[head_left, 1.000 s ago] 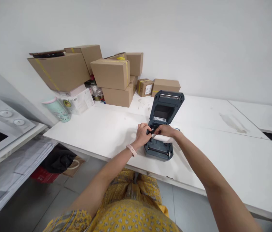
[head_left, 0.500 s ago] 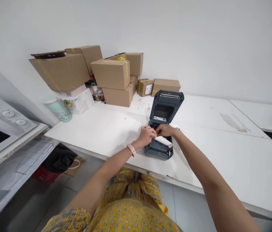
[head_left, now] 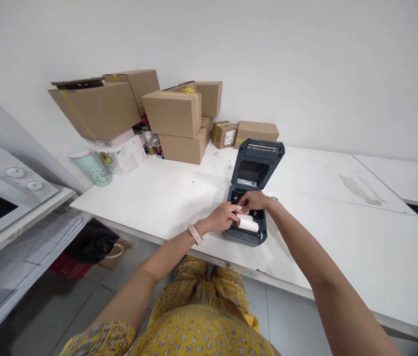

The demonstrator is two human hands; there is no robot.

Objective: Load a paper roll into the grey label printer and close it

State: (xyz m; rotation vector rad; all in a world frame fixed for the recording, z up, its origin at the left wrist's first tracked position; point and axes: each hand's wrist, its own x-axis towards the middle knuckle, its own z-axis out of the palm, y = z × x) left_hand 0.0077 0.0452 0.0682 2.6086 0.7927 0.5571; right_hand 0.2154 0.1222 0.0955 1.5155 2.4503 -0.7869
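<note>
A dark grey label printer (head_left: 245, 238) stands on the white table with its lid (head_left: 256, 160) raised. White label paper (head_left: 248, 223) curls over the front part of its open bay. My left hand (head_left: 222, 217), wearing a pale pink wristband, reaches in from the left and pinches the paper's left edge. Just behind it, my right hand (head_left: 255, 200) is bent down into the bay, its fingers closed at the white paper near the left side. The right fingertips are partly hidden, and most of the roll is out of sight beneath the hands.
Stacked cardboard boxes (head_left: 173, 113) stand along the wall at the back left. A mint-green tumbler (head_left: 92, 168) and a white box (head_left: 123, 154) are near the table's left end. Beside that end is a microwave (head_left: 12, 188) on a shelf. The white table (head_left: 342, 237) extends right.
My left hand has shifted slightly down and toward me. The paper's front part now curls downward over the bay, where it lay as a flatter, slanted flap. My right hand stays nearly in place.
</note>
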